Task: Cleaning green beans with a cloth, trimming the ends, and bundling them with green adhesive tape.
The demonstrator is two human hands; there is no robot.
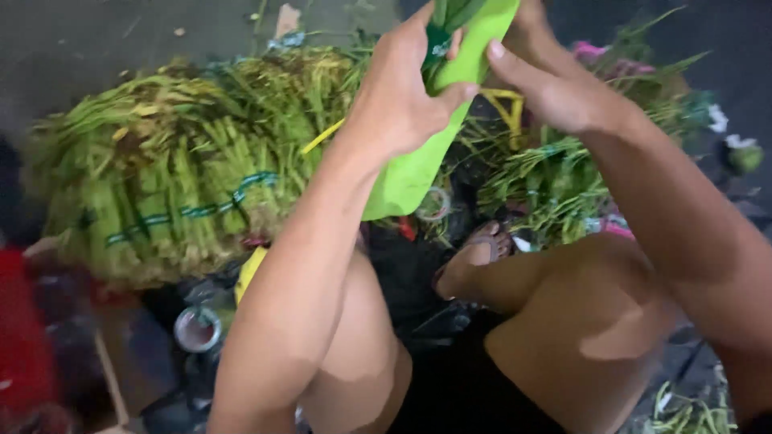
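Head view, person seated low, knees up, both arms reaching forward toward 12 o'clock

Left hand [398,96]: curled closed around a bright green sheet [418,153] (thin, smooth; paper or plastic, could not tell), thumb pressed across its front face. Right hand [555,84]: closed on the same sheet from the 2 o'clock side, forefinger laid over the upper edge. The sheet was held up off the floor between both hands, upper end near the top edge of frame, lower end hanging toward 6 o'clock above the knees. Dark green leaves or stems [450,12] stood out of its top, so it appeared rolled or folded around them; the contents inside were hidden.

Surroundings: a large tied bundle of green stalks [169,185] lay at 9 o'clock, banded with green-and-white string. A smaller heap of stalks [555,181] lay at 3 o'clock. A small round tape roll [197,328] sat on the floor at 7 o'clock, well apart from both hands.

Risks, as judged:
- The lower end hung loose and unsupported; if either grip eased, the wrap could spring open and the stems slide out downward
- The thin sheet under thumb pressure could crease or tear at the fold
- The tape roll was out of reach of both occupied hands; freeing one hand to fetch it would leave the wrap held on one side only
- Image was blurred, so finger positions behind the sheet were not confirmed
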